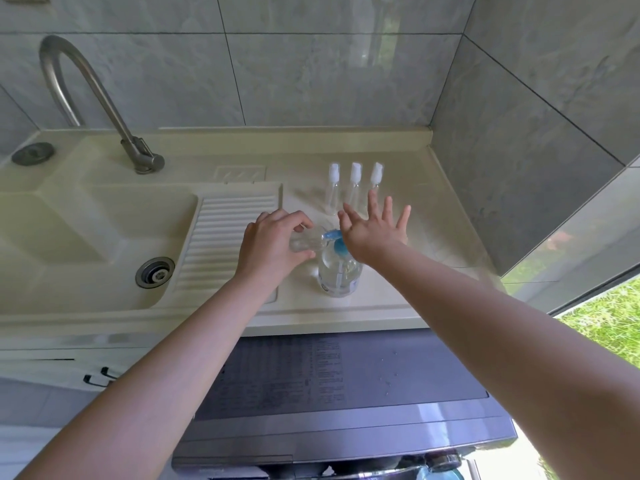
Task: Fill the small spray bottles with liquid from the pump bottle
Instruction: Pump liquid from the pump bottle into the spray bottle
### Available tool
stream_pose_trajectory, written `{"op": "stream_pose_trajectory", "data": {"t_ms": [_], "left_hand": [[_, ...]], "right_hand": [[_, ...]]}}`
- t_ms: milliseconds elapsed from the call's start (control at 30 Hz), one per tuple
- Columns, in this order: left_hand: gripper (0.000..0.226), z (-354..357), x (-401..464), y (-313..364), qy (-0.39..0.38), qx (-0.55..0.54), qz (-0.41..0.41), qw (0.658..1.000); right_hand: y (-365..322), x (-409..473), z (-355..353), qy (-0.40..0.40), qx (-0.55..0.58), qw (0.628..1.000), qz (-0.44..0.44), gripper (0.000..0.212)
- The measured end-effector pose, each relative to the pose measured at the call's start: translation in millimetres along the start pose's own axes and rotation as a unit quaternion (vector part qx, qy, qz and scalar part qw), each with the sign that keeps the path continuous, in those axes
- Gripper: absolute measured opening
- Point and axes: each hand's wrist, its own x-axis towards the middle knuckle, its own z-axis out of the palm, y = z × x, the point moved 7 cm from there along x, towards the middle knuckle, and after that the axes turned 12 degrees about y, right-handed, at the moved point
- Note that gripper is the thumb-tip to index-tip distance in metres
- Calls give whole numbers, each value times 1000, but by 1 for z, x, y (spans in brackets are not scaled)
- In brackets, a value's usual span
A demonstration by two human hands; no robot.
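Behind, three capped bottles (353, 188); left grip (270, 244) around small bottle (304, 241), right grip (375, 226) splayed.

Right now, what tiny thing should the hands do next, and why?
Probably press down on the blue pump head. The right hand rests flat and open on it, and the left hand holds a small clear bottle against the spout, so one push should squirt liquid in.

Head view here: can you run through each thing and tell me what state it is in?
Left hand: grips a small clear bottle tilted at the pump spout.
Right hand: fingers spread, palm pressing the blue pump head.
Pump bottle: upright, holding clear liquid.
Three spray bottles: upright, capped.
Faucet: no water running.
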Motion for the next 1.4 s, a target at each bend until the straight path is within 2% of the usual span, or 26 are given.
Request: {"op": "stream_pose_trajectory", "data": {"t_ms": [200,767,1233,1400], "left_hand": [[44,0,0,-1,2,-15,-1,1000],[44,1,0,0,5,-20,-12,1000],[44,-1,1,1,6,-29,-20,999],[43,-1,0,0,4,-26,-19,999]], "right_hand": [[-1,12,-19,33,-21,999,-6,61],[-4,10,-1,-12,-6,1000,24,56],[-6,23,-16,59,-68,996,5,63],[-9,25,-12,55,-44,997,14,61]]}}
